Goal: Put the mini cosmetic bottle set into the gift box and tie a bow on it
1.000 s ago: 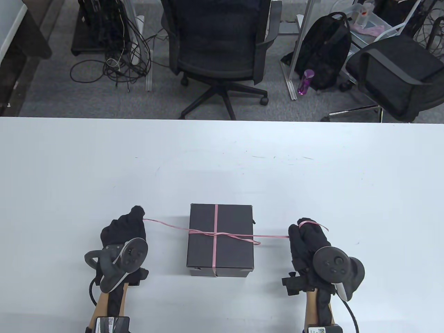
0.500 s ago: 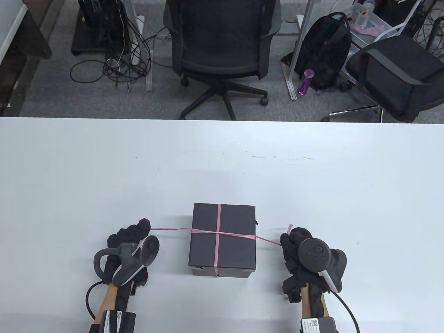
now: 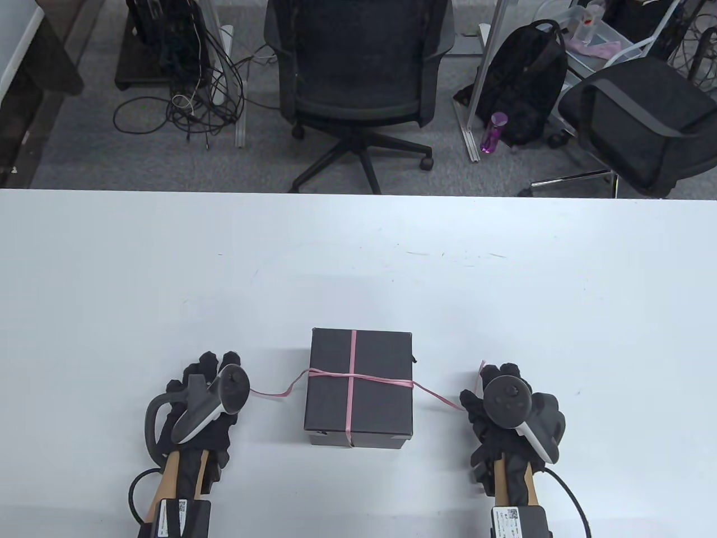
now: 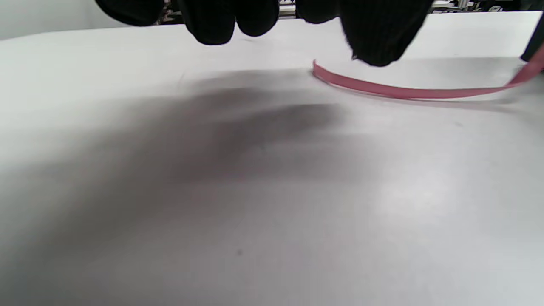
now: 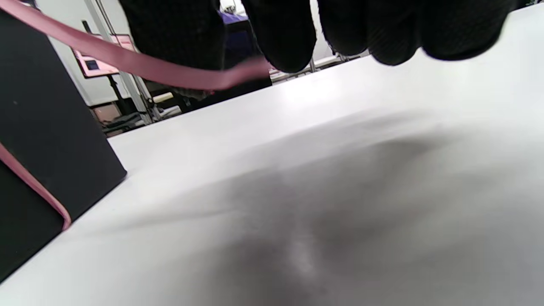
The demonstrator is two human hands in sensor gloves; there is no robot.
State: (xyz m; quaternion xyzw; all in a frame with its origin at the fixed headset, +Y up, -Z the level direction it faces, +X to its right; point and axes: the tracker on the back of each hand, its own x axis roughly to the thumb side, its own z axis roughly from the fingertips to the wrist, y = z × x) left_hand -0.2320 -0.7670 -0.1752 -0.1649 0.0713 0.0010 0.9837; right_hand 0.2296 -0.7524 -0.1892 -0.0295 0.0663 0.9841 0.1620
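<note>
Table view: the thin pink ribbon [image 3: 358, 381] crosses the closed black gift box [image 3: 358, 386], ends trailing toward three and nine o'clock. Left hand [image 3: 204, 392] fingers look relaxed, off the slack end; right hand [image 3: 507, 406] fingers pinch theirs. I'd regrip left and loop both ends evenly.

Beyond the fingers, past the white table's [image 3: 358, 252] far edge, stand two black office chairs [image 3: 358, 73] [image 3: 638, 117]. A black backpack [image 3: 526, 84] leans between them, a purple bottle [image 3: 493, 131] beside it. Tangled cables [image 3: 190, 95] lie far left.

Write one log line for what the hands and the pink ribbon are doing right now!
gift box: closed, ribbon crossed on lid | left hand: open, ribbon end lying loose beside it | right hand: holds other end | bow: not tied
</note>
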